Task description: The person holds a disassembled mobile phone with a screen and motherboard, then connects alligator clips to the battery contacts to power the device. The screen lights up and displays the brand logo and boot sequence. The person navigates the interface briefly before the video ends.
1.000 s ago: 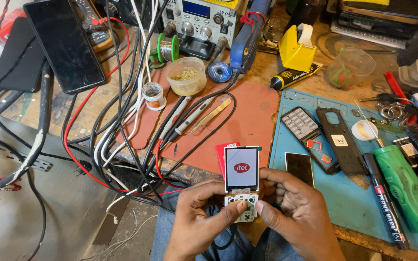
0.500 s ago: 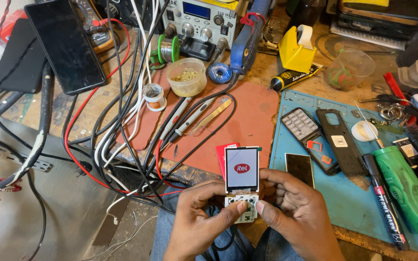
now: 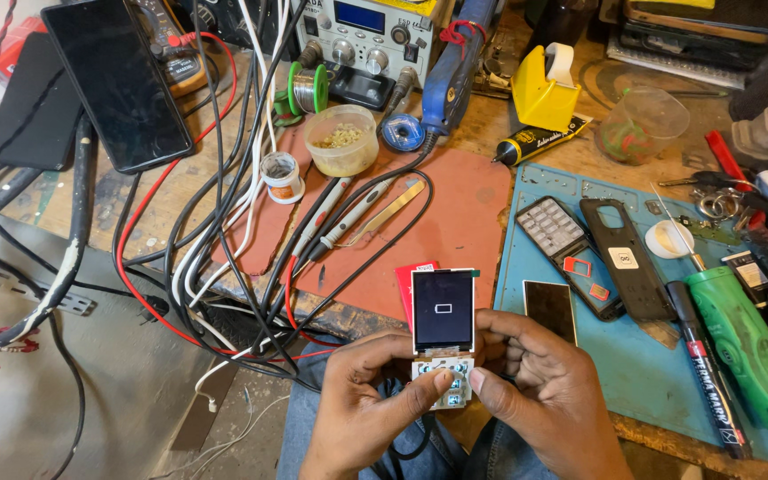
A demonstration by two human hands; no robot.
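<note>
Change since earlier frames: the screen of the bare phone board (image 3: pixel 443 336) no longer shows a white panel with a red mark; it is now dark with a small white outline at its centre. Both hands remain in the same hold.
Phone board: held upright at the near edge of the bench, above the person's lap, screen uppermost and exposed keypad contacts below.
Left hand (image 3: pixel 362 409): fingers curled around the lower left side of the board, thumb pressed on the keypad contacts.
Right hand (image 3: pixel 544 400): closed on the lower right side, thumb tip on the contacts beside the left thumb, forefinger along the screen's right edge.
Red card (image 3: pixel 406 286): lies just behind the screen's left edge; whether it touches the board cannot be told.
Small dark panel (image 3: pixel 550 308): flat on the blue mat (image 3: pixel 633 373), just right of the screen.
Blue mat, further right: keypad phone front (image 3: pixel 551 228), black back cover (image 3: pixel 624 258), black marker (image 3: pixel 704 364), green tool handle (image 3: pixel 748 351).
Red mat (image 3: pixel 455 222): behind the board, crossed by probes and black leads.
Cable bundle (image 3: pixel 215 222): left of the red mat, hanging over the bench edge.
Mid bench: tub of brass wool (image 3: pixel 341 140), solder reel (image 3: pixel 306 89), yellow tape dispenser (image 3: pixel 544 89).
Far edge: bench power unit (image 3: pixel 371 36); dark tablet (image 3: pixel 117 80) at far left.
</note>
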